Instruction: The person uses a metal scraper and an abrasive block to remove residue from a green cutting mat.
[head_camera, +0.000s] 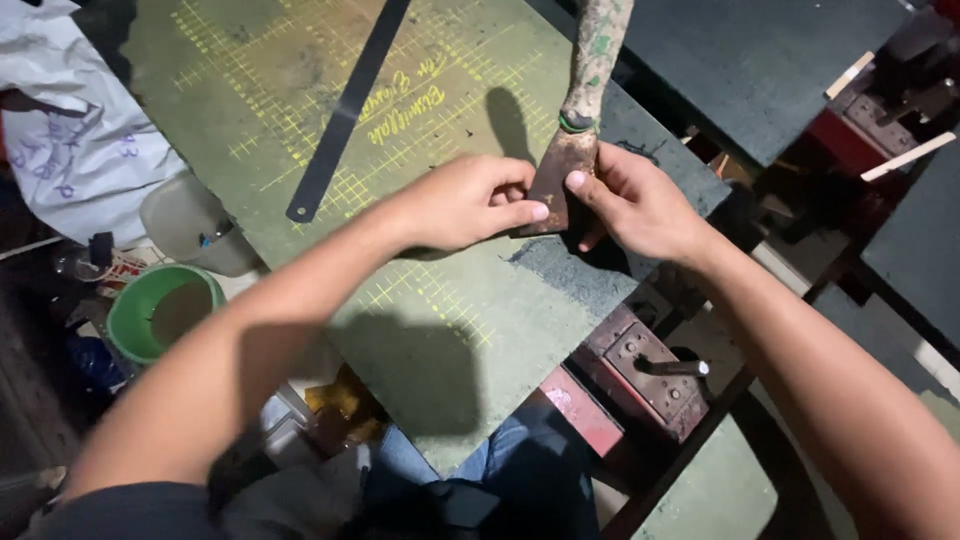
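Pinching a rusty flat scraper blade (556, 180), left hand (465, 203) and right hand (635, 203) grasp it.

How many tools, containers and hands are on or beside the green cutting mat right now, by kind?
Rusty flat-bladed scraper with a paint-spattered handle, pinched by both hands: 1
Long dark metal ruler lying on the green gridded cutting mat: 1
Green round plastic bucket beside the mat: 1
Pale grey plastic container: 1
Hands, left and right: 2
Total: 6

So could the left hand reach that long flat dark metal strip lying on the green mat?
Probably yes: the left hand is busy pinching the rusty scraper blade, but the metal strip lies uncovered nearby.
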